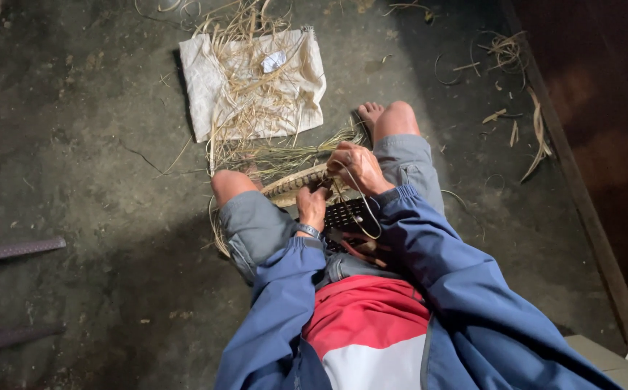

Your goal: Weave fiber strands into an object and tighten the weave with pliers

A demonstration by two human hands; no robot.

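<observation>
Head camera looks down on a seated person's lap. Left hand (312,207) grips the near edge of a woven basket piece (307,185) that rests between the knees. Right hand (358,167) closes on its far rim and pinches a thin pale strand (369,209) which loops down toward the lap. Beyond both hands, a white cloth (205,87) with dry straw (256,101) lies on the floor.

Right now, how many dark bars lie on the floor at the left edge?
2: the upper bar beside the left knee's level, and the lower bar nearer the bottom corner. Both run off-frame; more may be hidden.
</observation>
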